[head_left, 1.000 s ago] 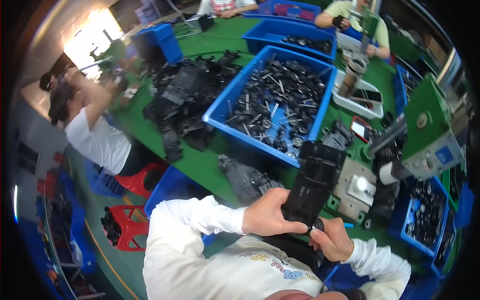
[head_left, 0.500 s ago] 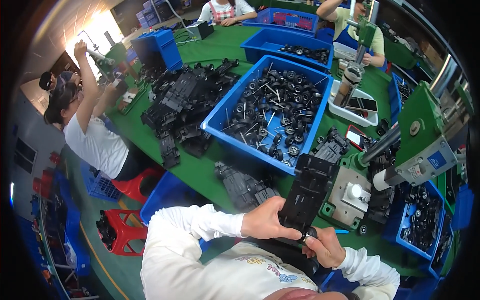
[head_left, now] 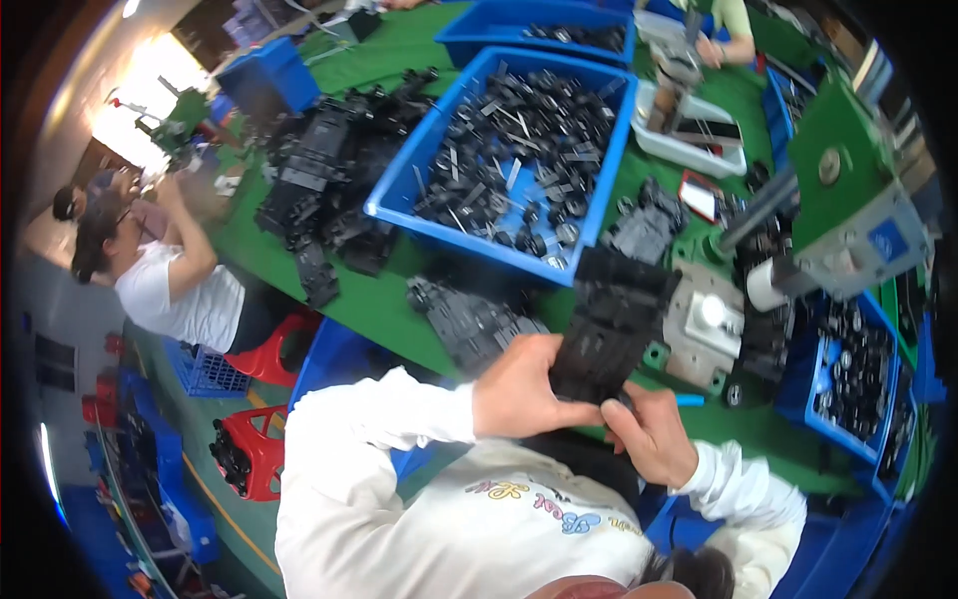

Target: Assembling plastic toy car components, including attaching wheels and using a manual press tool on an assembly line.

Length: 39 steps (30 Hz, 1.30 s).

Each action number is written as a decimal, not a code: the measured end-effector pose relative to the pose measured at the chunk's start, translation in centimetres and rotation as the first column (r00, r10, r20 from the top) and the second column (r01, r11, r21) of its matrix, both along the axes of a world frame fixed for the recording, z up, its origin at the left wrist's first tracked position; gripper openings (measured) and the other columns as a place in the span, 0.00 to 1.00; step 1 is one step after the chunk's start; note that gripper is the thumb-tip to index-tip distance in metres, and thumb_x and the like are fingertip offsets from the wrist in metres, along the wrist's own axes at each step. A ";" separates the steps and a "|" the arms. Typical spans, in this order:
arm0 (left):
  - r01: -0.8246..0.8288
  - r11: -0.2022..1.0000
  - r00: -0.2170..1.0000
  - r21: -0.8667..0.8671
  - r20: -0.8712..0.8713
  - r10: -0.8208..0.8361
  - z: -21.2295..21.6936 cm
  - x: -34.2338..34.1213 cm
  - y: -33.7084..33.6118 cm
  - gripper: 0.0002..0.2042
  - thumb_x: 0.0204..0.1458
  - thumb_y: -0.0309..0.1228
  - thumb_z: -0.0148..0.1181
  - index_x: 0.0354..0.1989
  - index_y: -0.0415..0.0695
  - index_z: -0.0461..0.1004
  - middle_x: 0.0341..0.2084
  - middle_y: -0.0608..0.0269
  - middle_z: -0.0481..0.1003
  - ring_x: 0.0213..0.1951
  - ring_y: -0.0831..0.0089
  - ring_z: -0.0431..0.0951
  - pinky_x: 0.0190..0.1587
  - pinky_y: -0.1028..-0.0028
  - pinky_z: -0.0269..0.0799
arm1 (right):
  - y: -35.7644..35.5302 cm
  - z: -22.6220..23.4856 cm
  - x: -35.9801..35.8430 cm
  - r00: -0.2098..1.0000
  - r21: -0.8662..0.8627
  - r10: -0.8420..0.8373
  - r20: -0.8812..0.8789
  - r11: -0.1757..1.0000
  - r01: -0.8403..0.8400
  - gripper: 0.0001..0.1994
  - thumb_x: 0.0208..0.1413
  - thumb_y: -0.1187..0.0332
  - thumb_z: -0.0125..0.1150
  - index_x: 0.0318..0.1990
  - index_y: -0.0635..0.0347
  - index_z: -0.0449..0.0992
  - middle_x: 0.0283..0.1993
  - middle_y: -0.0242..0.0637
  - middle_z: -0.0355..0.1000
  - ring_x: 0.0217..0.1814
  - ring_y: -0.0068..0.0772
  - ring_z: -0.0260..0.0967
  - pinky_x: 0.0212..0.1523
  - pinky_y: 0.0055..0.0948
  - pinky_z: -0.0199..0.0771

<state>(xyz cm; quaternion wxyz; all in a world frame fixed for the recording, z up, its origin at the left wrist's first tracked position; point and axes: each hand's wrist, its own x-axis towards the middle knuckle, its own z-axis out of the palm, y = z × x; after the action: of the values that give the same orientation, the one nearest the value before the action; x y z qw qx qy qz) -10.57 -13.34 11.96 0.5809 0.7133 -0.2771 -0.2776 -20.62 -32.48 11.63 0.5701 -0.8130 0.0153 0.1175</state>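
A black plastic toy car chassis [head_left: 611, 334] is held up over the near table edge, tilted. My left hand [head_left: 517, 389] is closed on its left side, the thumb along the near end. At the near right corner my right hand [head_left: 654, 434] pinches a small black wheel, mostly hidden by the fingers, against the chassis. Just beyond to the right is the metal base plate [head_left: 681, 334] of a green bench press [head_left: 843, 175], its white-tipped ram above. Another black chassis [head_left: 474, 324] lies on the green table left of my hands.
A large blue bin [head_left: 389, 185] of wheels and metal axles stands ahead, with a heap of chassis [head_left: 319, 170] to its left. At right is a blue bin of wheels [head_left: 848, 374]. A white tray [head_left: 689, 150] stands behind the press. A co-worker [head_left: 175, 265] sits at left.
The whole view has shifted, so the table and bins sit higher in the picture. The chassis and both hands have risen slightly, and the wheel is now more covered by my right fingers.
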 end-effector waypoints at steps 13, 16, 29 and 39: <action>0.145 0.989 0.973 -0.034 -0.176 -0.149 1.6 0.9 -0.5 0.18 0.40 0.20 0.72 0.43 0.35 0.77 0.37 0.60 0.80 0.39 0.76 0.78 0.44 0.73 0.76 | -0.4 1.1 -0.2 1.000 0.112 0.005 0.025 0.994 -0.007 0.19 0.65 0.63 0.47 0.24 0.67 0.69 0.16 0.42 0.67 0.18 0.46 0.67 0.21 0.35 0.63; 0.153 0.987 0.967 -0.056 -0.200 -0.161 1.1 0.4 -0.3 0.19 0.41 0.19 0.72 0.44 0.35 0.76 0.39 0.60 0.80 0.40 0.76 0.78 0.45 0.73 0.76 | -0.2 0.7 -0.9 1.000 0.134 -0.002 -0.004 0.991 0.003 0.19 0.65 0.63 0.45 0.24 0.67 0.68 0.15 0.40 0.67 0.17 0.42 0.67 0.21 0.34 0.63; 0.131 0.989 0.942 -0.064 -0.304 -0.144 -0.4 0.2 -0.3 0.20 0.41 0.19 0.73 0.45 0.36 0.76 0.39 0.62 0.80 0.40 0.77 0.77 0.46 0.73 0.75 | 1.6 -1.1 -2.0 0.976 0.259 -0.194 -0.099 0.942 0.213 0.21 0.66 0.60 0.42 0.25 0.68 0.67 0.16 0.38 0.65 0.15 0.29 0.69 0.17 0.26 0.64; 0.113 0.986 0.897 -0.121 -0.415 -0.154 -0.7 0.3 -0.6 0.20 0.41 0.19 0.73 0.45 0.37 0.76 0.39 0.62 0.80 0.40 0.77 0.78 0.46 0.73 0.75 | 1.8 -1.8 -2.6 0.960 0.331 -0.244 -0.138 0.902 0.277 0.23 0.67 0.57 0.41 0.25 0.67 0.68 0.16 0.33 0.66 0.15 0.22 0.67 0.17 0.21 0.62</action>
<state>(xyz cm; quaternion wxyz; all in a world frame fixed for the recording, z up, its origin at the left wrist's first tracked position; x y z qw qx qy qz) -10.26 -13.92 11.23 0.6393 0.5875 -0.2056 -0.4515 -23.19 -30.70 9.83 0.7136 -0.6839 0.1295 0.0791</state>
